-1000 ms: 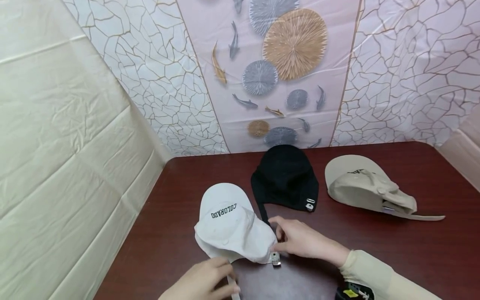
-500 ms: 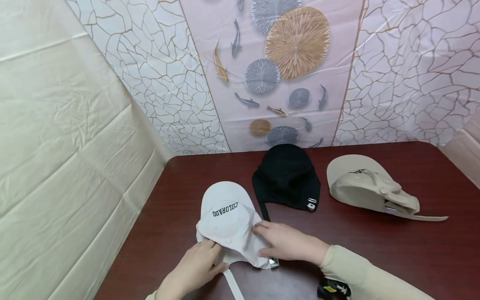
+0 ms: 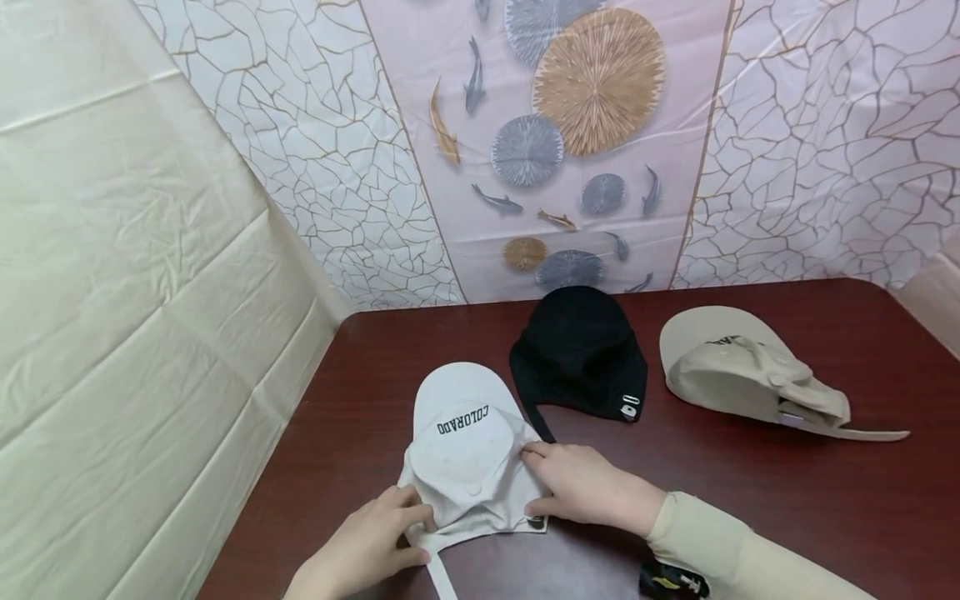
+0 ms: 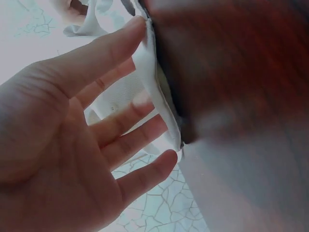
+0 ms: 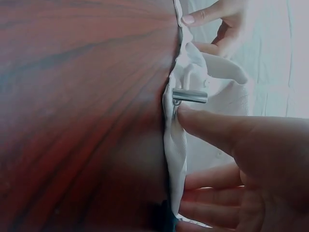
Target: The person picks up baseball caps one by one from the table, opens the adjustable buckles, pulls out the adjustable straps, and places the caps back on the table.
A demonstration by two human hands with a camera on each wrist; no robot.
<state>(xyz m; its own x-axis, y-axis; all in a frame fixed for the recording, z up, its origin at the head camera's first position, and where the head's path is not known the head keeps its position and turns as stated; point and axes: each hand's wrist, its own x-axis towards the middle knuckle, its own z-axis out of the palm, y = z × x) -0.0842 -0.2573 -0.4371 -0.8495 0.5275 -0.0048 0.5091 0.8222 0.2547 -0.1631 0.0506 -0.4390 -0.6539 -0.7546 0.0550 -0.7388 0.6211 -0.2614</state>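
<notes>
A white baseball cap [image 3: 463,467] lettered COLORADO lies on the table, brim pointing away and crown flattened. My left hand [image 3: 375,533] holds its near left side, with the thumb by the loose white strap [image 3: 441,577]. In the left wrist view, that thumb and the fingers [image 4: 130,140] meet the cap's edge. My right hand [image 3: 588,492] holds the near right side. The right wrist view shows the right thumb just below the metal buckle [image 5: 190,95] and the other fingers along the white cloth.
A black cap [image 3: 577,358] with a metal buckle lies behind the white one, its strap reaching toward it. Farther right is a beige cap [image 3: 750,375] on its side. The dark red table [image 3: 795,508] meets patterned cloth [image 3: 345,158] at the back.
The left hand has let go of the strap and moved up to the cap's left side. The right hand has shifted onto its right side. The cap's near edge is spread wider and flatter.
</notes>
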